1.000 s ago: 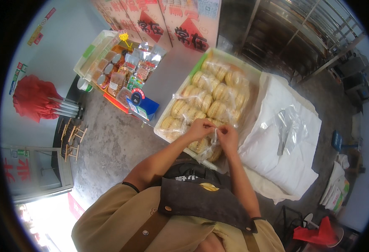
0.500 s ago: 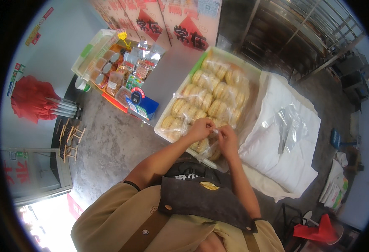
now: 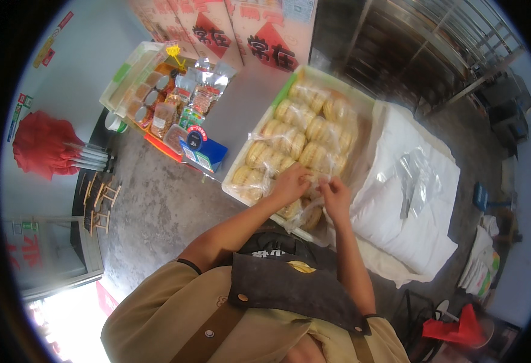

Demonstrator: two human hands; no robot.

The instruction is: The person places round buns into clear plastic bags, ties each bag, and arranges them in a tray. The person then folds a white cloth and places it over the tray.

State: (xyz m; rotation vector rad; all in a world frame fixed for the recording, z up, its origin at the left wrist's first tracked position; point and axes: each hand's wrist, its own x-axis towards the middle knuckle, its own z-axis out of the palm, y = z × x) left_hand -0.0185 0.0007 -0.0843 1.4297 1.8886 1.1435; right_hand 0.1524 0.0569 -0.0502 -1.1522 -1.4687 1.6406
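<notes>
Both my hands are at the near end of a white foam box (image 3: 230, 195) filled with round, flat, pale breads (image 3: 269, 158) packed in clear bags. Fingers bent and pinched, my left hand (image 3: 291, 185) grips the gathered top of a clear plastic bag (image 3: 311, 206). On the other side of that bag, my right hand (image 3: 336, 198) pinches its plastic a short way off. Breads show through the bag below my hands. My fingertips partly hide the bag's mouth, so I cannot tell whether it is knotted.
A white padded cloth (image 3: 392, 227) lies right of the box, with loose clear bags (image 3: 419, 181) on it. To the left, a bin (image 3: 117, 91) holds jars and packets beside a blue stand (image 3: 214, 156). A metal rack (image 3: 434, 60) stands behind.
My hands have moved apart, the right one slightly right and down. The bag's plastic stretches between them, where before the fingertips nearly met.
</notes>
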